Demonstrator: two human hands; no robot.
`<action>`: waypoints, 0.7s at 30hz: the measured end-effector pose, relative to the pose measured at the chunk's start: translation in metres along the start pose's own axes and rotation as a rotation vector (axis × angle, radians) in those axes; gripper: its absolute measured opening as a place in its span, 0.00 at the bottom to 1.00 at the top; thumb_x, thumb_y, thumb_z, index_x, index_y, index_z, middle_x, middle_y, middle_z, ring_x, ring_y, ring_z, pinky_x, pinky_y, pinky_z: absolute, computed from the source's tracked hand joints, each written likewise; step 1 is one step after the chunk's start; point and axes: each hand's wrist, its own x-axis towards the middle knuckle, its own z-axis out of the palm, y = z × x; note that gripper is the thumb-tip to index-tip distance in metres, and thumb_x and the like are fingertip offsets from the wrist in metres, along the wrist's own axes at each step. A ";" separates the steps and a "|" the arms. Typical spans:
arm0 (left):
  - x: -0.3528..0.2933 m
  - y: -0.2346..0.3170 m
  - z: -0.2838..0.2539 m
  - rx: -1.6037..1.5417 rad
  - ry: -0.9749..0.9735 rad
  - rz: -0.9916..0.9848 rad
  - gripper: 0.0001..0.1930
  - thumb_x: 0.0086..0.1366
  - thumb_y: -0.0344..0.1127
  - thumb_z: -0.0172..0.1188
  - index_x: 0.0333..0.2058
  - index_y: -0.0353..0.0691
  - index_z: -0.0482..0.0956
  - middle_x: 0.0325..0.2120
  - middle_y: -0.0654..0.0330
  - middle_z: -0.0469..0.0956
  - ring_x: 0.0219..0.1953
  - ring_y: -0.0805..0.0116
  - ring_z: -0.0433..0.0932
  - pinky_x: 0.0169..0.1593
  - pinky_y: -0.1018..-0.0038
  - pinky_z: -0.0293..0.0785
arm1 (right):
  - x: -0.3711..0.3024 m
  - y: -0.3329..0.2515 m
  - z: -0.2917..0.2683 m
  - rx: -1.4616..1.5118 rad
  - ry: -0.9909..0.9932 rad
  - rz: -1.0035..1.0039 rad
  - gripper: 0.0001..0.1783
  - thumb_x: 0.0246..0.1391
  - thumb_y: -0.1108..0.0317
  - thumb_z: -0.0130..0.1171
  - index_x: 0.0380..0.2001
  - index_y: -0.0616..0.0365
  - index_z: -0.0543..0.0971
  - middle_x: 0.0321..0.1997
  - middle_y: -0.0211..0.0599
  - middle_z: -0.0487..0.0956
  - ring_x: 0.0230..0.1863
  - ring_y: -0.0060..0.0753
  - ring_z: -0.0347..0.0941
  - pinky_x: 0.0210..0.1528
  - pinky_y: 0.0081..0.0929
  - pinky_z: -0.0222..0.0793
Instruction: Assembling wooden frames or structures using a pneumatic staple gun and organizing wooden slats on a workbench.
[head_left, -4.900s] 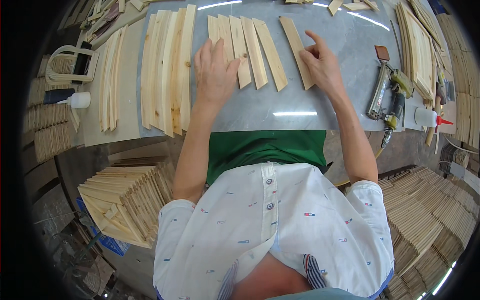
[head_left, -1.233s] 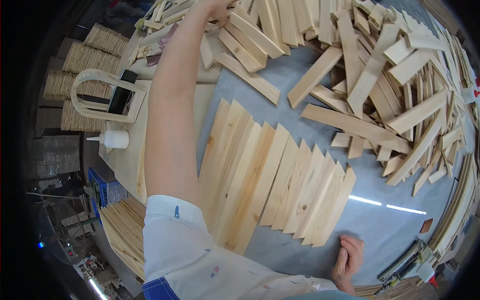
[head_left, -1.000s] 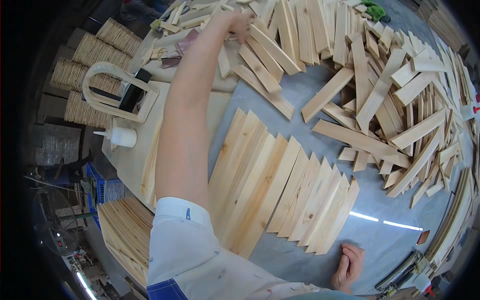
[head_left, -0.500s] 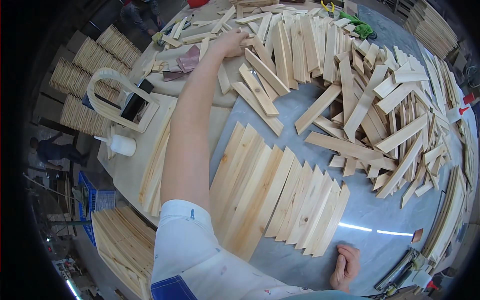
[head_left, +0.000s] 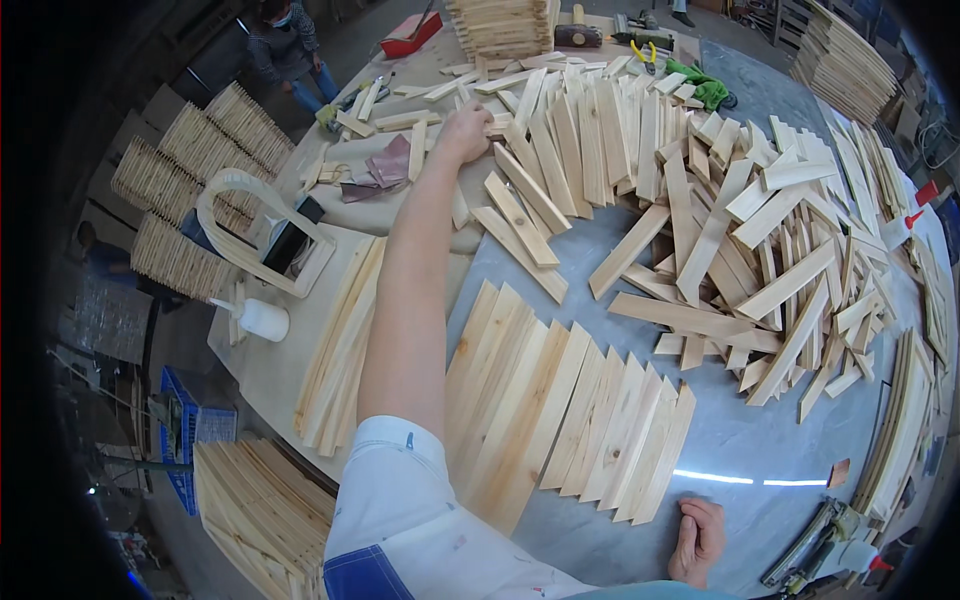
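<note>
My left arm stretches to the far side of the table, and my left hand [head_left: 466,136] is closed at a short wooden piece [head_left: 496,128] among loose slats; its fingertips are partly hidden. My right hand [head_left: 699,535] rests loosely curled on the grey tabletop [head_left: 590,545], with nothing seen in it. Between my hands, long angled-end wooden slats [head_left: 515,390] lie side by side, with a row of shorter slats [head_left: 618,440] against their right side. Several loose slats [head_left: 518,215] lie just nearer than my left hand.
A jumbled heap of slats [head_left: 740,240] covers the right half. At left stand a white glue bottle [head_left: 264,320], an arched wooden frame [head_left: 225,250] and reddish sandpaper [head_left: 388,165]. Clamps [head_left: 815,545] lie near right. Far back are a mallet [head_left: 578,37], a red tray [head_left: 411,36] and another person [head_left: 285,50].
The view has tilted up, showing the mallet, red tray and more of the far person. My left hand stays among the far slats; my right hand stays on the tabletop.
</note>
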 end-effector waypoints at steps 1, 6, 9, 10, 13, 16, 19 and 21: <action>-0.004 0.002 -0.003 -0.001 0.000 -0.013 0.17 0.49 0.29 0.62 0.40 0.42 0.81 0.48 0.55 0.74 0.51 0.51 0.74 0.55 0.62 0.71 | 0.000 0.000 0.000 -0.004 -0.004 -0.001 0.06 0.56 0.80 0.51 0.34 0.66 0.77 0.39 0.44 0.78 0.40 0.39 0.71 0.47 0.30 0.67; -0.004 0.010 -0.016 0.100 0.002 0.012 0.15 0.52 0.27 0.59 0.40 0.42 0.81 0.46 0.56 0.73 0.50 0.52 0.74 0.53 0.60 0.72 | 0.000 -0.003 -0.001 0.001 -0.002 0.017 0.06 0.56 0.80 0.51 0.34 0.66 0.77 0.39 0.44 0.78 0.40 0.39 0.72 0.47 0.29 0.67; -0.005 0.021 -0.032 0.218 0.008 0.008 0.14 0.53 0.27 0.58 0.41 0.42 0.81 0.46 0.56 0.73 0.49 0.51 0.74 0.53 0.60 0.72 | 0.005 -0.002 -0.001 0.018 -0.010 -0.005 0.06 0.56 0.80 0.51 0.34 0.66 0.77 0.39 0.44 0.78 0.40 0.39 0.72 0.47 0.29 0.67; -0.005 0.029 -0.044 0.288 0.023 -0.022 0.14 0.53 0.26 0.57 0.40 0.42 0.81 0.46 0.56 0.73 0.49 0.51 0.74 0.52 0.59 0.72 | 0.006 -0.001 -0.001 0.028 -0.011 -0.020 0.06 0.56 0.80 0.51 0.34 0.66 0.77 0.39 0.44 0.78 0.40 0.39 0.72 0.47 0.29 0.67; -0.009 0.031 -0.062 0.389 0.046 -0.077 0.14 0.54 0.26 0.57 0.40 0.42 0.81 0.46 0.56 0.73 0.48 0.48 0.74 0.52 0.57 0.73 | 0.007 -0.001 -0.002 0.026 -0.016 -0.026 0.06 0.56 0.80 0.51 0.34 0.66 0.78 0.39 0.43 0.78 0.40 0.39 0.72 0.47 0.29 0.67; -0.013 0.015 -0.082 0.452 0.071 -0.131 0.14 0.53 0.27 0.58 0.40 0.41 0.82 0.47 0.57 0.72 0.46 0.43 0.73 0.50 0.54 0.73 | 0.006 -0.001 -0.003 0.032 -0.016 -0.039 0.06 0.56 0.80 0.51 0.34 0.66 0.78 0.39 0.43 0.78 0.40 0.38 0.72 0.47 0.29 0.67; -0.018 -0.006 -0.100 0.518 0.139 -0.169 0.13 0.54 0.28 0.59 0.40 0.41 0.82 0.47 0.56 0.72 0.45 0.43 0.73 0.49 0.54 0.74 | 0.006 0.001 -0.001 0.050 -0.014 -0.060 0.07 0.56 0.81 0.51 0.34 0.66 0.78 0.39 0.43 0.78 0.40 0.38 0.72 0.46 0.29 0.68; -0.023 0.004 -0.113 0.479 0.185 -0.151 0.13 0.54 0.29 0.59 0.39 0.41 0.82 0.46 0.56 0.73 0.45 0.46 0.74 0.49 0.55 0.73 | 0.005 0.003 -0.001 0.059 0.004 -0.065 0.06 0.56 0.80 0.51 0.34 0.65 0.78 0.38 0.42 0.78 0.40 0.37 0.73 0.46 0.28 0.68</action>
